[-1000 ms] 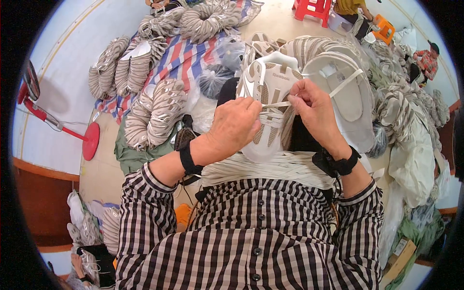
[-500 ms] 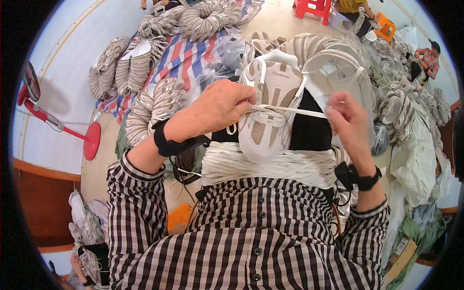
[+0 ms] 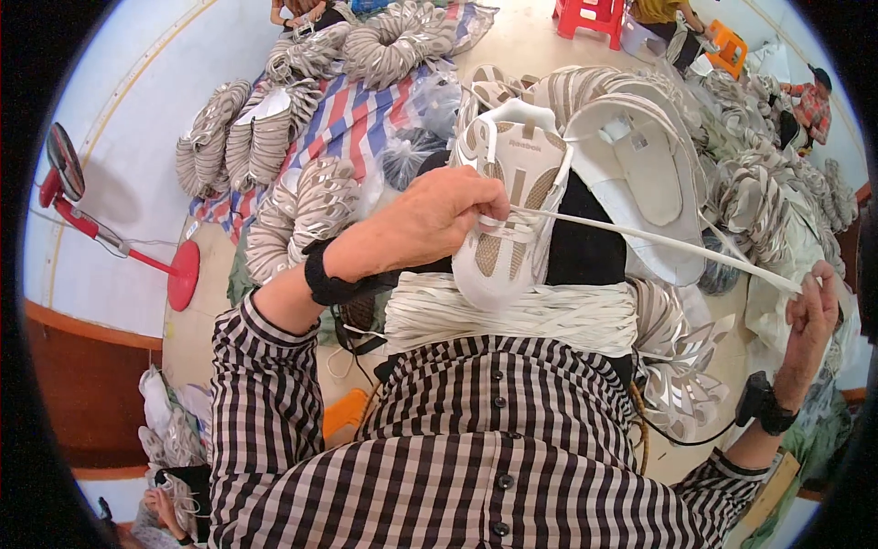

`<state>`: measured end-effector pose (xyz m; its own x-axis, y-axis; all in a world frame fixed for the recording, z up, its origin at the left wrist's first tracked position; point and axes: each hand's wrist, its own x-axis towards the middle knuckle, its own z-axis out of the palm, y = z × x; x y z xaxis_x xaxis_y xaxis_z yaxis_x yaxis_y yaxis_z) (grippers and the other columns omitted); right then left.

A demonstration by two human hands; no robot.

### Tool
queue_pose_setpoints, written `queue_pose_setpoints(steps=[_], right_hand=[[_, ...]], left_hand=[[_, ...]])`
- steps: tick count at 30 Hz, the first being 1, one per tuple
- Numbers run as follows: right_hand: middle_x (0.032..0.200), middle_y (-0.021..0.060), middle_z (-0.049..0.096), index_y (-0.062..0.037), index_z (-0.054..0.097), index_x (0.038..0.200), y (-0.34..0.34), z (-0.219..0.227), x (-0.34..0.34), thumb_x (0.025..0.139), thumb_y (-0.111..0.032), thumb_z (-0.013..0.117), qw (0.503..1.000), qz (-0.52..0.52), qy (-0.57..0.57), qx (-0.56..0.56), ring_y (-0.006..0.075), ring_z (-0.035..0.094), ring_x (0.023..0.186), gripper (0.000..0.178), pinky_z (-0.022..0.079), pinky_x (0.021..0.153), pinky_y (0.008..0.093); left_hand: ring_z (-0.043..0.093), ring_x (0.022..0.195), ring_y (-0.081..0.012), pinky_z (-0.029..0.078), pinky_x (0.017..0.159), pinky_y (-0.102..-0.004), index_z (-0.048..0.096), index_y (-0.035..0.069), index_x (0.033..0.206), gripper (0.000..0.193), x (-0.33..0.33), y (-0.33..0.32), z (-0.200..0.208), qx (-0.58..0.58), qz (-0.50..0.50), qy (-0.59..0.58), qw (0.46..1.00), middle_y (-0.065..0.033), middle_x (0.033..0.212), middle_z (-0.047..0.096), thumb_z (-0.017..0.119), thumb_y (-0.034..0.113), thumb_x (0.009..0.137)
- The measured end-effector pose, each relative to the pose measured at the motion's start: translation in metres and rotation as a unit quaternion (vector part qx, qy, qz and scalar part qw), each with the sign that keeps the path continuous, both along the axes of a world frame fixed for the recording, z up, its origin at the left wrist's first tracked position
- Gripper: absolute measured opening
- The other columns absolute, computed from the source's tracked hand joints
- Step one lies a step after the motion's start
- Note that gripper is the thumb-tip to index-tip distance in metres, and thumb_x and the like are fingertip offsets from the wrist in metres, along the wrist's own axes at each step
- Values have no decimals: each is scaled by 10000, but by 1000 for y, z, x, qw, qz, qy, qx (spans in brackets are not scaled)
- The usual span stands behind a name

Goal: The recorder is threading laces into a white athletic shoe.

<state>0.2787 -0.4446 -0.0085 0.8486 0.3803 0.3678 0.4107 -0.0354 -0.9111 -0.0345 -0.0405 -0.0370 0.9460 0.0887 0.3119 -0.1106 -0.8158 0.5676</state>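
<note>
A white and beige shoe upper [image 3: 495,279] lies toe toward me over dark cloth on my lap. My left hand [image 3: 448,212] is closed at its lacing, thumb and forefinger pinching the left side of the upper; the fingertips are partly hidden. From the lacing a flat white shoelace [image 3: 677,242] stretches taut to the right. Its far part is pinched in my right hand [image 3: 812,306], held well out to the side. Just in front of my waist rests a bundle of white laces [image 3: 512,316].
A white shoe piece with an insole-like inside [image 3: 640,178] leans right of the upper. Coiled stacks of uppers [image 3: 398,41] lie on a striped sheet [image 3: 352,110]. A red fan [image 3: 183,274] stands left, a red stool [image 3: 590,18] ahead. Other people [image 3: 809,110] sit around the room's edges.
My right hand has swung far out to the right, drawing a much longer length of lace from the upper. My left hand has shifted slightly right and stays at the lacing.
</note>
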Motion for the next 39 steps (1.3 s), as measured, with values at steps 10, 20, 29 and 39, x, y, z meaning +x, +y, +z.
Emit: queue_pose_setpoints(steps=[10, 20, 29, 39], right_hand=[[583, -104, 286, -92, 542, 1151, -2, -9, 36, 928, -131, 583, 997, 7, 62, 43, -7, 230, 460, 230, 205, 432, 178], [594, -113, 324, -114, 552, 1111, -62, -19, 142, 933, -138, 580, 995, -15, 89, 27, -9, 261, 456, 182, 218, 424, 166], [638, -65, 441, -87, 600, 1061, -9, -57, 125, 892, -251, 594, 984, -16, 43, -173, 19, 384, 492, 235, 295, 433, 192], [1097, 88, 607, -55, 570, 1116, 107, -46, -107, 773, 46, 566, 925, 87, -316, -193, 187, 636, 776, 357, 504, 645, 306]], left_hand=[[526, 885, -289, 422, 811, -371, 583, 32, 915, 276, 12, 0, -12, 111, -6, -66, 992, -89, 859, 587, 499, -70, 673], [503, 904, -307, 420, 802, -388, 541, 36, 890, 282, 20, 13, -18, 107, -6, -36, 994, -98, 846, 571, 503, -67, 630], [521, 904, -307, 436, 800, -392, 554, 40, 943, 266, 12, 5, -21, 57, 36, -38, 997, -93, 888, 579, 565, -26, 685], [574, 831, -284, 468, 728, -353, 557, 26, 899, 191, -20, 12, -54, -5, 216, -45, 975, -120, 875, 547, 642, 49, 730]])
